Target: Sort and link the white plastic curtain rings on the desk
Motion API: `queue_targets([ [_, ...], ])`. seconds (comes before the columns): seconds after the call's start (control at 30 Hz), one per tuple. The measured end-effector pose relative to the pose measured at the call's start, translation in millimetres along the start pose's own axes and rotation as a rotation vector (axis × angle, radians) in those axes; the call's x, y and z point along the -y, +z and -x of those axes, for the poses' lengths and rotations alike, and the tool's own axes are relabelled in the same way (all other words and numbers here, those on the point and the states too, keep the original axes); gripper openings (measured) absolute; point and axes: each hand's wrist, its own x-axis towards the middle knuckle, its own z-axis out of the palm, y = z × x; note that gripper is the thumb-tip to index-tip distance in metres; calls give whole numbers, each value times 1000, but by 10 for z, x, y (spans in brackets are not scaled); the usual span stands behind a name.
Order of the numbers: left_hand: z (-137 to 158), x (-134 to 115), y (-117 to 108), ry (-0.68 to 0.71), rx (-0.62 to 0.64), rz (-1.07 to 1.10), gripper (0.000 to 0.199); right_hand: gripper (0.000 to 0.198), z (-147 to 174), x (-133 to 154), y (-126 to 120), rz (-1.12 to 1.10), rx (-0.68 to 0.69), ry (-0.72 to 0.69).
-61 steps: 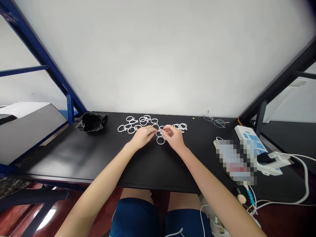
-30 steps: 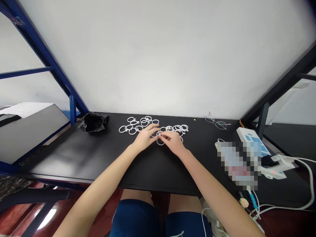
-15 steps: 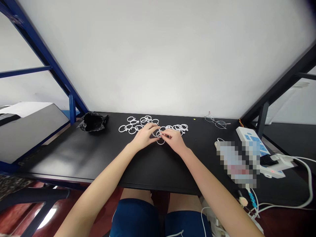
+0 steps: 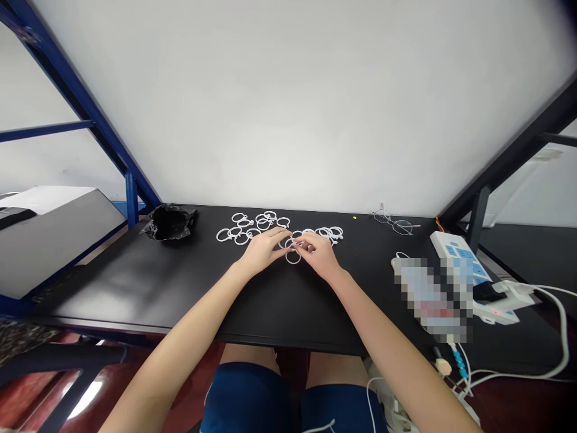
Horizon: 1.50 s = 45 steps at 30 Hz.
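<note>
Over the black table, my left hand curves its thumb and fingers around the left side of white curtain rings, the thumb touching one white curtain ring. From the other side my right hand pinches at the top of the same ring, where its small eyelet would be; the fingertips cover that spot. More white rings lie partly hidden beneath and behind both hands. A group of loose white rings with small eyelets spreads to the left, and another overlapping bunch lies just beyond my right hand.
An opened black plastic bag stands at the back left. Glasses lie near the wall. On the right are a blurred-out phone, a power strip and white cables. The table's front edge runs above my legs.
My left thumb has shifted slightly, and my right fingers have moved a little at the ring's top. The scattered rings stay where they were.
</note>
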Motion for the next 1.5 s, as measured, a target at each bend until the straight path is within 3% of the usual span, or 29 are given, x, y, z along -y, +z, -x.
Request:
queue_targets([
  [0.5, -14, 4, -9, 33, 24, 29, 31, 11, 1, -25, 45, -27, -49, -59],
  [0.7, -20, 4, -15, 39, 41, 24, 31, 16, 5, -19, 49, -24, -50, -32],
  [1.17, -11, 5, 11, 26, 70, -8, 31, 8, 15, 17, 46, -1, -25, 52],
  [1.5, 9, -31, 46, -105, 50, -128, 41, 8, -2, -5, 24, 106, -42, 111],
])
